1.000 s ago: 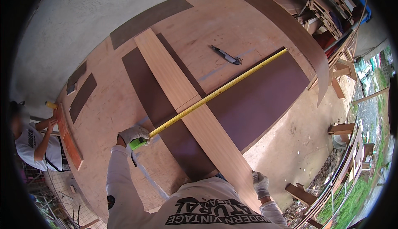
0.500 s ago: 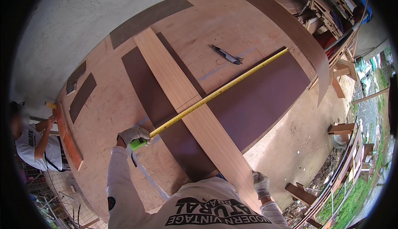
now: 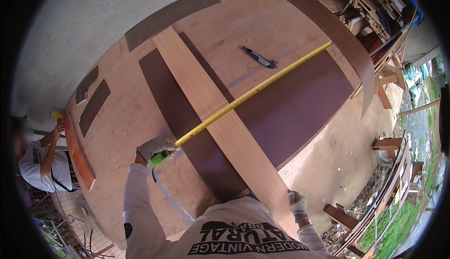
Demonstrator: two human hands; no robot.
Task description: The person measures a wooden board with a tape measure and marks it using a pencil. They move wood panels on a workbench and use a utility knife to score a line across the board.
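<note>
My gloved left hand (image 3: 153, 147) is closed around a green tape measure (image 3: 161, 158) at the left. Its yellow blade (image 3: 269, 82) stretches out to the far right, across a pale wooden plank (image 3: 199, 78) and along the far edge of a dark brown sheet (image 3: 295, 114). The plank lies slantwise over the sheet, from the far left toward my body. My gloved right hand (image 3: 298, 205) grips the plank's right edge near its near end; the fingertips are partly hidden. Beyond the blade lies a utility knife (image 3: 259, 57).
Dark offcuts (image 3: 94, 107) and a grey-brown strip (image 3: 173, 18) lie toward the wall. A long brown sheet (image 3: 323, 20) curls over the table's far right edge. At the left, a co-worker (image 3: 44, 163) holds an orange-brown board (image 3: 77, 151). Scrap wood (image 3: 372, 13) is stacked far right.
The tape blade has shifted slightly away from me, its far end now farther out near the sheet's corner. My left hand moved slightly with it; my right hand stays on the plank.
</note>
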